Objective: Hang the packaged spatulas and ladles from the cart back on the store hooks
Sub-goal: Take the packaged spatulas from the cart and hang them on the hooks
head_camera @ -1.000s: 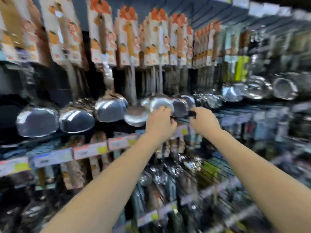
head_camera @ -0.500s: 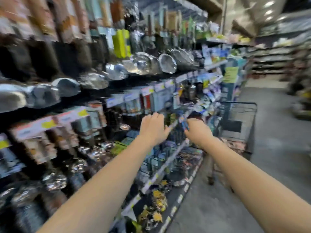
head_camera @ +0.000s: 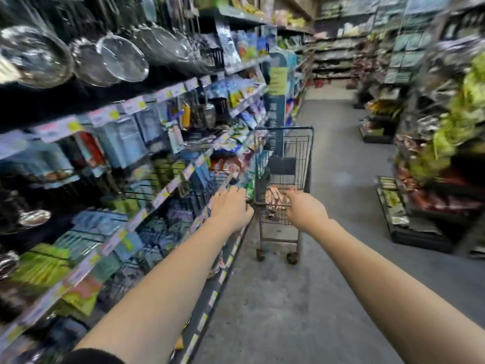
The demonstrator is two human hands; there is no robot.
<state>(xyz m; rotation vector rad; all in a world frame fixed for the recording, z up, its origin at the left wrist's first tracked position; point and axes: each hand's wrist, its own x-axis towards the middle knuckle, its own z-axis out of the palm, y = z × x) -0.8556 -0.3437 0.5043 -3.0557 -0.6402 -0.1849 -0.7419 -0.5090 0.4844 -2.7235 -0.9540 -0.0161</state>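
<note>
Wire cart (head_camera: 284,130) sits just beyond our left hand (head_camera: 231,208) and right hand (head_camera: 305,210), kept by the shelving (head_camera: 162,193) for short carries. Both reach empty, fingers loose, likely for its packages (head_camera: 275,197).

One cart (head_camera: 284,143) stands in the aisle, two wheels (head_camera: 292,258) showing. Two hands reach out, a left hand (head_camera: 231,207) and a right hand (head_camera: 305,210). Perhaps four round strainers (head_camera: 123,57) hang along the rack's top left edge. The packs (head_camera: 275,197) in the cart are too blurred to count.
</note>
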